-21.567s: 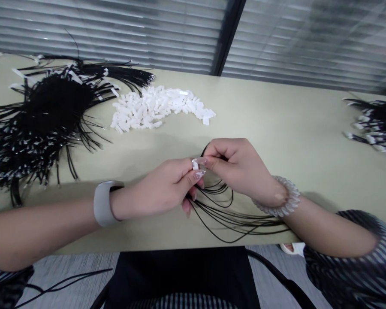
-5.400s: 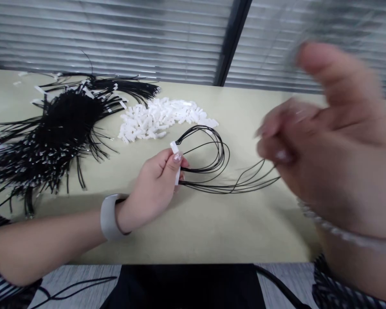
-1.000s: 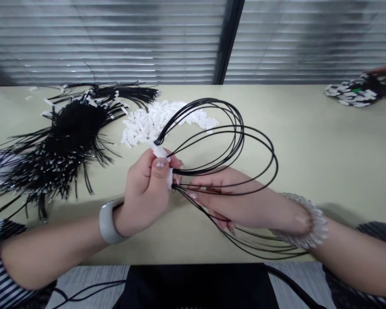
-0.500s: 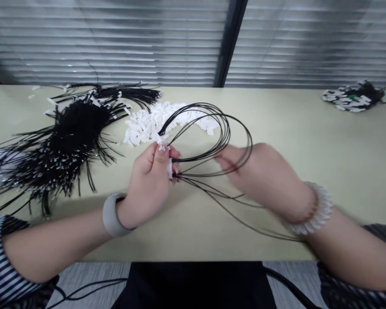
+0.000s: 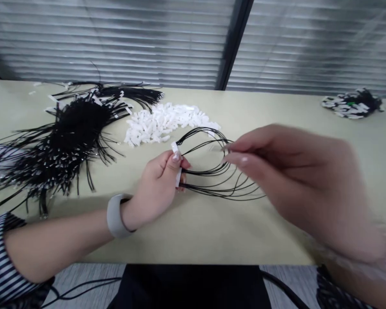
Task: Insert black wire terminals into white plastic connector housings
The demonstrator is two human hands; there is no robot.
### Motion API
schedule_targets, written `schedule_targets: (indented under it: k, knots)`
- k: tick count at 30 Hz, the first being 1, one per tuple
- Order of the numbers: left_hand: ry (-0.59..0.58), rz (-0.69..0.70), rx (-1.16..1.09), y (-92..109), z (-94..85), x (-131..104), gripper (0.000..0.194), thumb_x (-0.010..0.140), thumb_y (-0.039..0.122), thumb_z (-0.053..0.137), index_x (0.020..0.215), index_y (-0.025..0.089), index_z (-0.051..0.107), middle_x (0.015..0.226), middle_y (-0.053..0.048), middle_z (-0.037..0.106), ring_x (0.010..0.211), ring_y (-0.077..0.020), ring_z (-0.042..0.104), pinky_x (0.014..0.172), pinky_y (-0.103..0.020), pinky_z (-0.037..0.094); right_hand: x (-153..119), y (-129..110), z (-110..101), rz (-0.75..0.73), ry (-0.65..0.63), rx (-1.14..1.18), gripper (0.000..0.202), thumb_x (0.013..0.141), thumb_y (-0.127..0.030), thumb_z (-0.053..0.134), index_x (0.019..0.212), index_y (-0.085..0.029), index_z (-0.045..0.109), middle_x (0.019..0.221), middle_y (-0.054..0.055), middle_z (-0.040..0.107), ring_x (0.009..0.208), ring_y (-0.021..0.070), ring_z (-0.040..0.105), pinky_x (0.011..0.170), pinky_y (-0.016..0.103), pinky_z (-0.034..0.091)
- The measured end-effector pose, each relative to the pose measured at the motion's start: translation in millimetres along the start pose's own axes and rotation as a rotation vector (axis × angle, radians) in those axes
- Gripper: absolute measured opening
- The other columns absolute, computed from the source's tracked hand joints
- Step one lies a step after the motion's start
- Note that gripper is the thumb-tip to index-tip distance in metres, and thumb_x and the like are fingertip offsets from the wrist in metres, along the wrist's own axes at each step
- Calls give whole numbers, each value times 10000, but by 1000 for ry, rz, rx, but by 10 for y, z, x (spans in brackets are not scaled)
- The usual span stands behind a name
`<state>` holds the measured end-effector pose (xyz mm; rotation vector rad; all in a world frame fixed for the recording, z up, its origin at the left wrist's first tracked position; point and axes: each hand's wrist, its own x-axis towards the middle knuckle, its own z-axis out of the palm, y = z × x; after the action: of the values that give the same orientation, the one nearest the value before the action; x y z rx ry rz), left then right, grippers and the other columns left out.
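Note:
My left hand [image 5: 159,184] pinches two white connectors, the upper one [image 5: 175,148] above the thumb and the lower one [image 5: 178,177] beside the fingers. From them, thin black wires [image 5: 209,173] curve out to the right in loops. Nearer the camera, my right hand [image 5: 296,176] is raised at the right end of the loops, slightly blurred. Its thumb and forefinger come close together over the wires; whatever lies between the fingertips is too small to make out.
Behind the hands lies a heap of white connectors [image 5: 161,122]. A large pile of black wires [image 5: 80,124] covers the left of the table [image 5: 186,231]. At the far right sits a bundle of wires with white ends [image 5: 350,105]. Window blinds stand behind.
My right hand has risen toward the camera and to the right. My left hand has shifted slightly right and down with the connectors, and the wire loops sit lower and look smaller.

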<state>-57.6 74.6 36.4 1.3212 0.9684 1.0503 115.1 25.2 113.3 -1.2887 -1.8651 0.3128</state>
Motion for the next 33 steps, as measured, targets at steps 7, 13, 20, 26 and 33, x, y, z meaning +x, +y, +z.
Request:
schedule_targets:
  k: [7, 13, 20, 26, 33]
  knots:
    - [-113, 43, 54, -18, -22, -67, 310, 851, 433, 404, 731, 169, 515, 623, 4, 511, 465, -56, 441, 412, -156, 363, 18, 187, 219, -138, -125, -300, 164, 835, -195, 470, 776, -188, 623, 776, -8, 593, 703, 58, 528, 617, 188, 399]
    - [-129, 58, 100, -12, -26, -75, 320, 859, 430, 389, 731, 172, 528, 583, 15, 482, 475, -61, 445, 446, -166, 376, 2, 181, 212, -184, -118, -348, 187, 844, -186, 447, 768, -174, 618, 786, 4, 586, 696, 58, 516, 609, 181, 376]
    - [-151, 54, 107, -22, -32, -70, 320, 860, 428, 387, 739, 166, 527, 576, 10, 483, 474, -64, 449, 446, -169, 380, 7, 179, 215, -213, -118, -322, 166, 835, -156, 448, 768, -167, 600, 793, 0, 575, 685, 46, 506, 618, 173, 377]
    - [-146, 77, 126, -37, -41, -62, 320, 865, 426, 382, 746, 160, 516, 581, 18, 471, 472, -52, 430, 443, -160, 361, 4, 189, 228, -248, -106, -292, 134, 809, -133, 486, 746, -168, 600, 747, -18, 566, 650, 27, 489, 590, 154, 369]
    - [-179, 72, 129, -24, -49, -69, 318, 873, 413, 369, 752, 160, 519, 606, 10, 486, 495, -55, 442, 457, -163, 372, 11, 225, 245, -243, -128, -307, 139, 815, -151, 482, 735, -160, 595, 723, -22, 559, 630, 23, 473, 580, 157, 356]
